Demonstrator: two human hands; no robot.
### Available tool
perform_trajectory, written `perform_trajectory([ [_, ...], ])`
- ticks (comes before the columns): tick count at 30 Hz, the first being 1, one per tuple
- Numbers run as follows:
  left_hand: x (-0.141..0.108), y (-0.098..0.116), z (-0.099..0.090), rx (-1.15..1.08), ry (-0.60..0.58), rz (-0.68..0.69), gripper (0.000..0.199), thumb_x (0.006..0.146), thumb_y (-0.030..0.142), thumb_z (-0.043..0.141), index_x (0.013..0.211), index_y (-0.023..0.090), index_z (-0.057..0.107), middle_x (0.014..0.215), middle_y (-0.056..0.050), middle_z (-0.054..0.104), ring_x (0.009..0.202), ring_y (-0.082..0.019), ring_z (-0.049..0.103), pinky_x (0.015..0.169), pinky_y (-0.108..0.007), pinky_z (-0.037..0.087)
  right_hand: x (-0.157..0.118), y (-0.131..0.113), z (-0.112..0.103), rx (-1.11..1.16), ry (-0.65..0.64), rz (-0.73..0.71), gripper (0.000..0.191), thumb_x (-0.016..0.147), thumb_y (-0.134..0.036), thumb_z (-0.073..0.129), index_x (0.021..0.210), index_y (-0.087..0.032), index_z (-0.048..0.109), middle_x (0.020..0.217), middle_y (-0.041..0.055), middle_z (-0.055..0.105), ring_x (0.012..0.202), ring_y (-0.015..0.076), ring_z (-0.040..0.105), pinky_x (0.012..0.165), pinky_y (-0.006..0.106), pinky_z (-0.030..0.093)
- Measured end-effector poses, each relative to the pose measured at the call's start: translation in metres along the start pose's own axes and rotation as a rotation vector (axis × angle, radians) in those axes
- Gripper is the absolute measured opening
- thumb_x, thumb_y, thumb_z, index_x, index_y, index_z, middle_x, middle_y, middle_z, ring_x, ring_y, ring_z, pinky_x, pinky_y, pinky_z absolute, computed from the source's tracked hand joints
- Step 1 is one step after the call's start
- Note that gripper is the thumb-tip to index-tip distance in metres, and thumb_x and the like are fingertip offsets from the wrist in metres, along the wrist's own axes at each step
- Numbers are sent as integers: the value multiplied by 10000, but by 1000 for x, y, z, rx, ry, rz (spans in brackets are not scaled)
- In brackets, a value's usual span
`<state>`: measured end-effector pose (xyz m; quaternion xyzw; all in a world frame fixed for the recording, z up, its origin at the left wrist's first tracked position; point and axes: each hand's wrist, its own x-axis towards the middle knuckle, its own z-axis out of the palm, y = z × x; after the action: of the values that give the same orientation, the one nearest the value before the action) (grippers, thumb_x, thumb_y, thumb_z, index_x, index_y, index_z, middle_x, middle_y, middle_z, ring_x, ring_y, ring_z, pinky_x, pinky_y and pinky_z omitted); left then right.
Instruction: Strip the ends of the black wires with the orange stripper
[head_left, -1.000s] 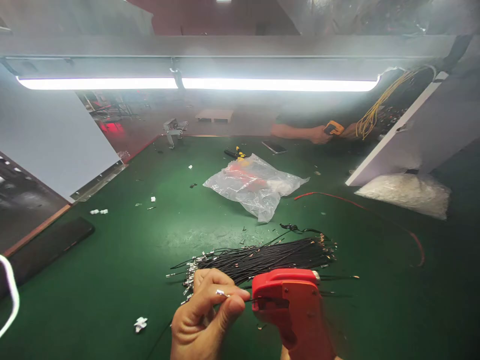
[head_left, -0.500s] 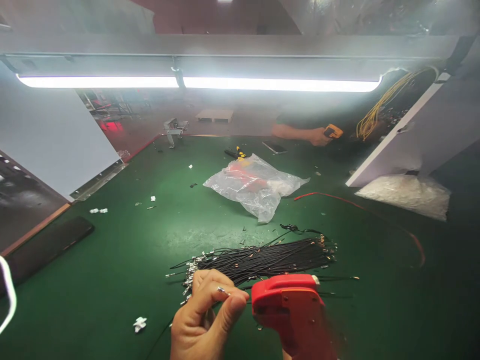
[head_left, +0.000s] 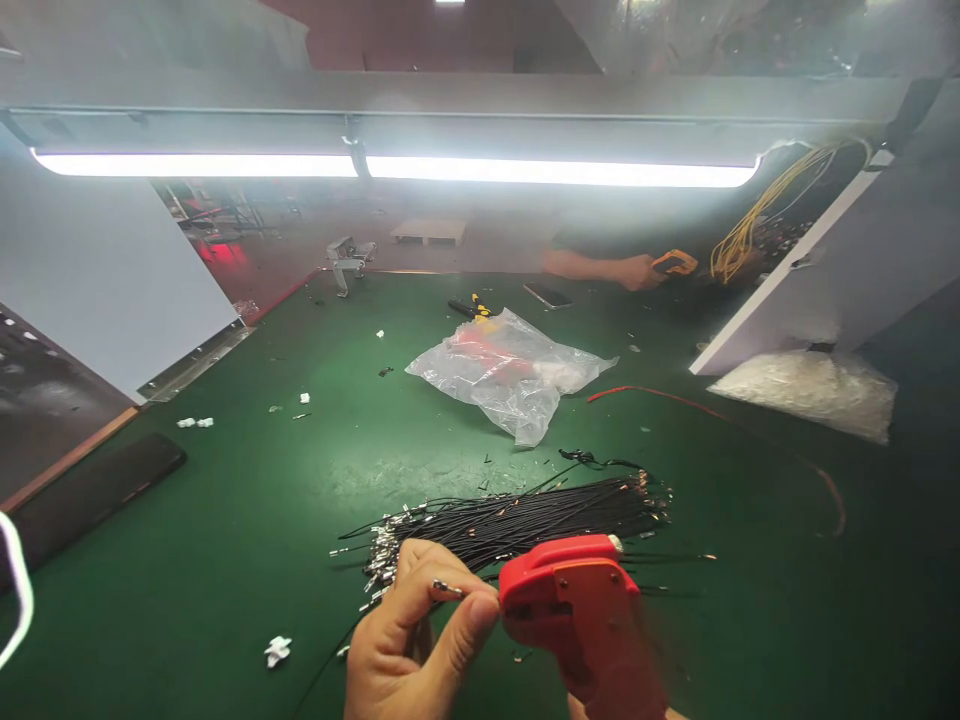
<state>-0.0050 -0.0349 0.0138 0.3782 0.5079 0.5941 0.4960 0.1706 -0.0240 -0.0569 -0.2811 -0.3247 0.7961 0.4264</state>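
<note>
My left hand (head_left: 416,645) pinches a thin black wire with a small metal terminal (head_left: 447,590) at its tip, right against the jaw of a red crimping tool (head_left: 585,620). My right hand (head_left: 581,708) holds that tool from below; only a sliver of the hand shows at the frame's bottom edge. Just beyond both hands lies a bundle of black wires (head_left: 517,520) with metal terminals at their ends, spread across the green table (head_left: 225,560).
A clear plastic bag (head_left: 510,370) with red and white contents lies mid-table. A red wire (head_left: 712,415) curves at right, near a white bag (head_left: 806,390) under a slanted white panel (head_left: 825,260). Another person's hand (head_left: 637,270) holds an orange tool at the far edge. White scraps (head_left: 276,650) dot the mat.
The red tool dipped slightly, then rose and shifted a little left toward my left hand. The pinched terminal stays at the tool's jaw. The other person's orange tool moved slightly right.
</note>
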Motion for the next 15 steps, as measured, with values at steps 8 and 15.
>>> perform_trajectory([
  [8, 2, 1, 2, -159, 24, -140, 451, 656, 530, 878, 556, 183, 608, 637, 23, 486, 635, -126, 416, 616, -261, 349, -4, -2, -10, -23, -17, 2, 457, 697, -496, 895, 1048, -270, 710, 1101, 57, 730, 1104, 264, 658, 988, 377, 538],
  [15, 6, 0, 0, -382, -15, -441, 477, 561, 427, 950, 563, 163, 552, 612, 35, 489, 611, -108, 428, 612, -245, 375, 14, 42, -2, -29, -50, -11, 441, 776, -659, 729, 921, -244, 686, 836, 49, 689, 859, 258, 696, 676, 340, 602],
])
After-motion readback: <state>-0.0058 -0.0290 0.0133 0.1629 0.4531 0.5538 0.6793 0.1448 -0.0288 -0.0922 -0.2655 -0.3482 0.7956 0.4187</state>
